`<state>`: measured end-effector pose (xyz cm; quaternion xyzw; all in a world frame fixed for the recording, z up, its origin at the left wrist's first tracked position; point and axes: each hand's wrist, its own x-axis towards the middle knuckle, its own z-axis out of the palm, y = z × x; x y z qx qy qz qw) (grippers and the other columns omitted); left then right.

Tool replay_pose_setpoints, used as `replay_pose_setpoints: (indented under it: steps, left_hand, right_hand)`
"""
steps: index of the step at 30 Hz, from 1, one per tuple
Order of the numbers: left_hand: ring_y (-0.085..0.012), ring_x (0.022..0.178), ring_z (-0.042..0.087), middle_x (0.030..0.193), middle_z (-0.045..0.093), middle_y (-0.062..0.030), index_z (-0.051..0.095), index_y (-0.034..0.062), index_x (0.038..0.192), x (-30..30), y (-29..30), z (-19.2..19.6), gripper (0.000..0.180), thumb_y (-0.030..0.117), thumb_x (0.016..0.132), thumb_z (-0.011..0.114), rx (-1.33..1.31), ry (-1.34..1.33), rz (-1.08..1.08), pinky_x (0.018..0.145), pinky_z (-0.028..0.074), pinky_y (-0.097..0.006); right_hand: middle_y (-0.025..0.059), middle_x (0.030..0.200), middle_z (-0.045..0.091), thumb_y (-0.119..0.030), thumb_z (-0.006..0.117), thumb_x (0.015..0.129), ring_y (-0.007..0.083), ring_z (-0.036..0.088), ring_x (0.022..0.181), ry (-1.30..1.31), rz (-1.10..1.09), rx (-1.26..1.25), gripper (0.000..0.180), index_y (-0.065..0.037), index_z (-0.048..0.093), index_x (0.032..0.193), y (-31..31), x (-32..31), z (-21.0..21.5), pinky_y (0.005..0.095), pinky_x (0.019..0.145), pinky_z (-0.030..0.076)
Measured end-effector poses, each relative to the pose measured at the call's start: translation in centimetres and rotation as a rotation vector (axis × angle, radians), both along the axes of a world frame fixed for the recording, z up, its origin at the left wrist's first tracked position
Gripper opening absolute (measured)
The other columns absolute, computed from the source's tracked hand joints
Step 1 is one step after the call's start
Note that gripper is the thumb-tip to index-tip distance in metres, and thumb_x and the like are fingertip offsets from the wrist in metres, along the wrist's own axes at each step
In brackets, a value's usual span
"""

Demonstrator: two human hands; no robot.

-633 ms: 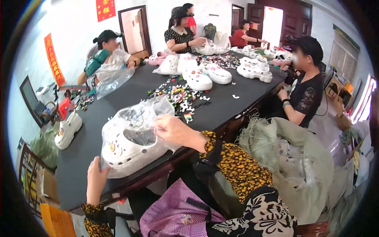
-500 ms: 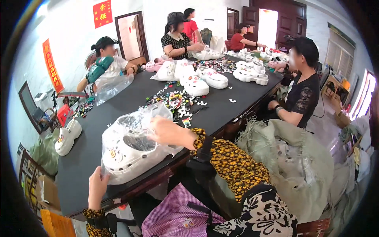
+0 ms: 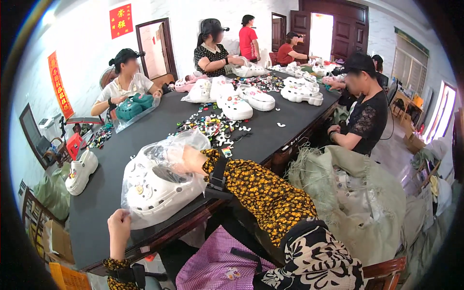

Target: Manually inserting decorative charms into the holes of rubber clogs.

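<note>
White clogs with charms lie inside a clear plastic bag at the table's near edge. My left hand pinches the bag's near left corner, with the fingers closed. Over the clogs' far right side, my right hand reaches into the bag's mouth; film and glare cover its fingers, so their grip is unclear. Loose colourful shoe charms are heaped just beyond the bag. A single white clog stands farther left on the black table.
More white clogs and charms spread along the table. At the far left, a person handles green clogs in a bag. Another person sits on the right. A large pale green sack holding bagged white shoes stands beside my right arm.
My right hand has moved left and down, from the bag's upper edge into its mouth. My left hand keeps its corner. The person at far left has lowered the green clogs into a bag.
</note>
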<state>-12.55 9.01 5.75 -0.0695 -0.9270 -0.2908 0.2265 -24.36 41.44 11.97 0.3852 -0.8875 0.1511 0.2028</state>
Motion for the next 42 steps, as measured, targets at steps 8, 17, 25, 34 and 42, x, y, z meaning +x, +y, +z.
replay_pose_setpoints:
  steps: [8, 17, 25, 34, 42]
  left_hand:
    - [-0.0185, 0.056, 0.056, 0.063, 0.059, -0.0145, 0.061, -0.0037, 0.079, 1.3, -1.9, 1.9, 0.007, 0.002, 0.076, 0.06, 0.053, 0.126, 0.069, 0.055, 0.044, -0.031]
    - [-0.0195, 0.078, 0.062, 0.09, 0.065, -0.0109, 0.057, -0.0064, 0.108, 3.3, -1.9, 6.9, 0.029, -0.004, 0.08, 0.05, 0.644, -0.438, -0.18, 0.07, 0.051, -0.032]
    - [-0.0264, 0.107, 0.06, 0.122, 0.059, -0.0133, 0.047, 0.0002, 0.131, 2.9, -1.9, 7.7, 0.048, 0.03, 0.094, 0.046, 1.461, -0.501, -0.439, 0.091, 0.05, -0.04]
    - [-0.025, 0.092, 0.066, 0.112, 0.064, -0.0149, 0.054, -0.0011, 0.122, 0.1, -4.3, 3.9, 0.044, 0.035, 0.099, 0.046, 1.22, -0.4, -0.349, 0.081, 0.055, -0.038]
    - [-0.0067, 0.062, 0.054, 0.078, 0.064, 0.0, 0.065, 0.0003, 0.093, -1.0, -7.2, 3.1, 0.018, 0.016, 0.095, 0.056, 1.022, -0.147, -0.104, 0.056, 0.041, -0.021]
  right_hand:
    - [0.016, 0.096, 0.062, -0.014, 0.057, 0.074, 0.0319, 0.059, 0.094, 0.462, 0.135, -0.048, 0.026, -0.002, 0.061, 0.096, -0.1, -0.4, -1.3, 0.0418, 0.083, 0.047]
    - [0.0174, 0.092, 0.061, -0.011, 0.052, 0.076, 0.0335, 0.059, 0.09, 0.518, 0.2, -0.044, 0.021, 0.001, 0.058, 0.092, 1.1, 4.1, 3.7, 0.0422, 0.082, 0.048]
    - [0.0161, 0.093, 0.062, -0.012, 0.052, 0.079, 0.0316, 0.06, 0.091, 0.53, 0.299, -0.056, 0.023, 0.0, 0.058, 0.098, 0.8, 8.4, 6.9, 0.0416, 0.081, 0.048]
    - [0.0152, 0.087, 0.061, -0.009, 0.052, 0.075, 0.0314, 0.06, 0.087, 0.453, 0.322, -0.118, 0.019, -0.001, 0.06, 0.091, 0.9, 10.8, 7.5, 0.0408, 0.078, 0.049]
    - [0.0115, 0.095, 0.057, -0.009, 0.053, 0.077, 0.0272, 0.057, 0.09, 0.432, 0.281, -0.063, 0.021, -0.002, 0.059, 0.096, 1.6, 11.6, 7.2, 0.0372, 0.081, 0.047]
